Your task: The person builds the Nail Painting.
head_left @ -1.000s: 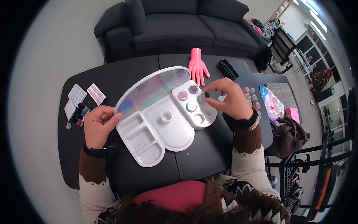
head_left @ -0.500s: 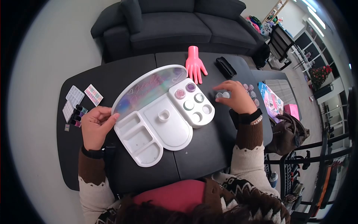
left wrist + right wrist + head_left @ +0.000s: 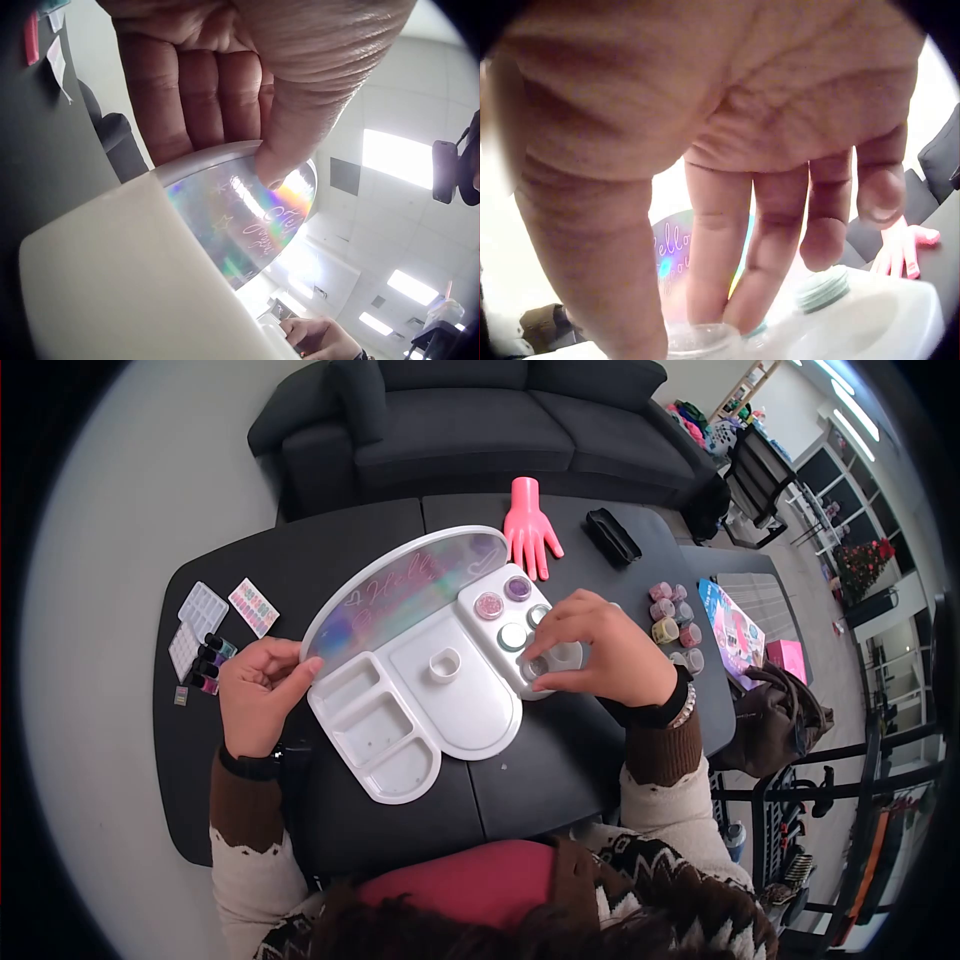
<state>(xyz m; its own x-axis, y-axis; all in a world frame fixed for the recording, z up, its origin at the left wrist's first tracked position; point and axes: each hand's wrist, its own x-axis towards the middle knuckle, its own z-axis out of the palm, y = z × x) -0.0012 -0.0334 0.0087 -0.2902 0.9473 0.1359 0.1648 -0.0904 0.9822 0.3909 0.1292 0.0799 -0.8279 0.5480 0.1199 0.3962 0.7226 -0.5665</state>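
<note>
Pinching a clear jar [image 3: 535, 667] at the holder [image 3: 488, 637].

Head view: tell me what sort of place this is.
Probably a lounge corner of an office or studio, though I can't be certain: there is a dark sofa, a mesh-backed office chair and a tiled ceiling with bright light panels.

Jars [image 3: 513, 637] — in tray [image 3: 455, 690], on table [image 3: 560, 760]

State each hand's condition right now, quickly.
Left hand: closed, gripping the edge of the shiny panel.
Right hand: closed, pinching a clear jar.
</note>
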